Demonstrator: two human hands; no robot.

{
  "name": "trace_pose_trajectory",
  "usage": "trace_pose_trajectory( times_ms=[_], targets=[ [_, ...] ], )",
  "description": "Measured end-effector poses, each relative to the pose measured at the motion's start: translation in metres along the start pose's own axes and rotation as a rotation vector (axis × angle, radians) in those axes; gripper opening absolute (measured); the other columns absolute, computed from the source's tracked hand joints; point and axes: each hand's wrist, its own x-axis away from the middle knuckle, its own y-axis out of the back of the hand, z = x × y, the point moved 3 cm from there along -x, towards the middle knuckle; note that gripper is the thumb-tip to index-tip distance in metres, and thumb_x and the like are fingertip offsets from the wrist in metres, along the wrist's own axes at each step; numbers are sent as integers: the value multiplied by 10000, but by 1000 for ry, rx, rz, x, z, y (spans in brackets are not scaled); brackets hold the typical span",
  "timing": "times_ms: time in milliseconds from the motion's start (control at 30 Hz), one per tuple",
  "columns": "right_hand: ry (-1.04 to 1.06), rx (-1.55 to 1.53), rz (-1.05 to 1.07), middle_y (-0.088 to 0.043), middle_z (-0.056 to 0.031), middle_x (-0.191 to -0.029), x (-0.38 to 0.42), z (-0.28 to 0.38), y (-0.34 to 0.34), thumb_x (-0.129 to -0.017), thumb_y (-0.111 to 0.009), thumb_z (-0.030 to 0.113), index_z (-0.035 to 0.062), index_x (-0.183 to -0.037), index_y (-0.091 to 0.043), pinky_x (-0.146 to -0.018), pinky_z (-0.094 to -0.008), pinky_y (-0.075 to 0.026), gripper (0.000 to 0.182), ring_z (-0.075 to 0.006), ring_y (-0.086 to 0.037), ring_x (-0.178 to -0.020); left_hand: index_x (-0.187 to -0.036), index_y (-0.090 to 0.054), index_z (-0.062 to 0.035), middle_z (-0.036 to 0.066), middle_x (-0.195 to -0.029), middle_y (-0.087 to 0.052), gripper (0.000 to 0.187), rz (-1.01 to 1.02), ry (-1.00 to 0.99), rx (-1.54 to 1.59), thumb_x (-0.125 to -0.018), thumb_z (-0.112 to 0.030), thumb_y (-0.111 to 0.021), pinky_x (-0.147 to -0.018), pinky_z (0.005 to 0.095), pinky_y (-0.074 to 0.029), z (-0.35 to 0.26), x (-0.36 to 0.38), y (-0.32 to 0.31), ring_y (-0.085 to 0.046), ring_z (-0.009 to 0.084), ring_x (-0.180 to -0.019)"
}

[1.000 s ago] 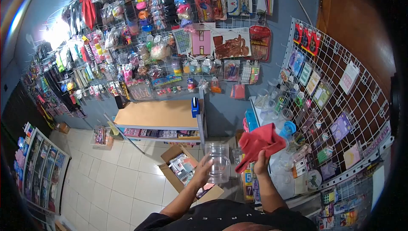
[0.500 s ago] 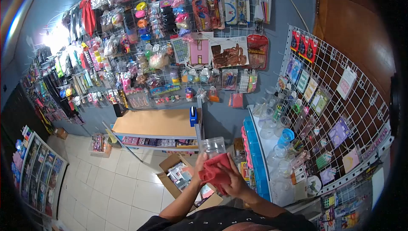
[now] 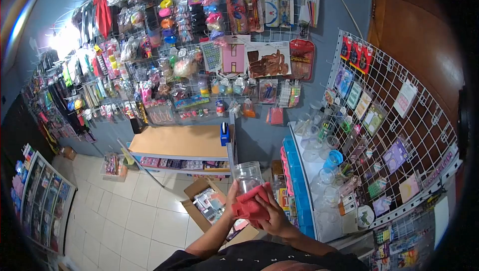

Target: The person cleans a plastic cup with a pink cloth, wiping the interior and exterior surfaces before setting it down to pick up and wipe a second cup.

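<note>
A clear plastic jar [image 3: 248,172] is held up in front of me, its threaded mouth pointing away from my body. My left hand [image 3: 232,199] is closed around the jar's left side. In my right hand [image 3: 273,215] is a red cloth [image 3: 253,205], bunched and pressed against the lower part of the jar. The cloth hides the jar's near end and some of my fingers. No lid shows on the jar.
An open cardboard box [image 3: 203,191] of small goods sits on the floor below. Right of me, a white shelf [image 3: 299,146] bears several clear jars and a blue cup [image 3: 333,160]. A tape dispenser [image 3: 225,134] stands on the wooden-topped counter [image 3: 179,140]. Packaged goods hang on wall grids [image 3: 394,101].
The jar has shifted slightly left and shows more of its mouth and body. My right hand and the cloth have moved a little down and around its side.
</note>
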Motion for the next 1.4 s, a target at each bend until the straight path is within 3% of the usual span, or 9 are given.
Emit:
trace_pose_trajectory(
  times_ms=[100,233,333,467,567,633,833,1033,1400],
  targets=[
    [-79,-154,-17,-272,-255,-1555,-1,-10,12,-917,-618,193,97,-1463,-424,-1171,-458,-233,587,-403,-183,-1475,-1464,-353,-85,190,-1411,-489,795,-56,-36,-284,-944,-686,-363,-1071,501,-431,7,6,-3,-540,343,-1249],
    [-248,-376,-320,-628,-144,-1184,-5,-33,24,-930,-595,183,2,-1248,-564,-962,-374,-441,367,-258,-597,-1086,-1416,-441,-105,146,-1384,-527,714,-266,99,-354,-972,-654,-336,-1031,478,-458,35,28,-18,-564,319,-1213],
    [-224,-409,-389,-643,-138,-1152,-12,-15,30,-927,-603,196,1,-1237,-574,-955,-369,-445,367,-251,-604,-1076,-1411,-448,-101,119,-1322,-576,685,-204,-33,-468,-985,-628,-349,-1039,442,-441,45,19,2,-564,289,-1201],
    [-30,59,-364,-462,-266,-1415,-20,4,27,-892,-638,201,-5,-1315,-532,-1098,-445,-343,482,-420,-456,-1308,-1325,-540,-54,98,-1257,-604,445,-240,-362,-1034,-1016,-370,-480,-1046,364,-417,17,22,-2,-565,203,-1165],
    [-19,129,-212,-227,-278,-1560,-10,5,13,-818,-692,164,127,-1413,-502,-1171,-503,-227,626,-481,-217,-1439,-1347,-503,-23,105,-1293,-589,381,-5,-384,-972,-1032,-233,-467,-1016,344,-462,7,18,11,-574,196,-1171],
    [-34,242,-54,-115,-248,-1602,-3,3,0,-746,-750,182,194,-1409,-535,-1171,-586,-173,696,-534,-86,-1451,-1388,-443,-12,129,-1317,-565,446,-145,-173,-572,-1048,-299,-415,-1037,397,-480,16,16,44,-575,249,-1197],
    [70,312,-15,-124,-259,-1596,2,20,0,-724,-800,353,173,-1328,-621,-1148,-627,-169,655,-608,-106,-1406,-1494,-302,-33,164,-1503,-380,546,229,72,-67,-1029,-298,-410,-1127,474,-379,39,15,50,-439,327,-1346],
    [-14,144,-138,-249,-299,-1532,-12,-2,25,-928,-595,252,52,-1416,-452,-1140,-480,-291,545,-470,-337,-1386,-1405,-416,-81,121,-1378,-496,555,-113,-22,-373,-1031,-490,-379,-1090,406,-417,43,26,1,-528,237,-1242],
    [-39,-80,-67,-345,-282,-1476,23,2,-10,-860,-622,132,59,-1421,-427,-1145,-487,-270,598,-464,-325,-1386,-1394,-405,-95,185,-1325,-516,626,-199,-73,-301,-997,-580,-390,-1025,522,-457,6,11,9,-539,359,-1215]
  ],
)
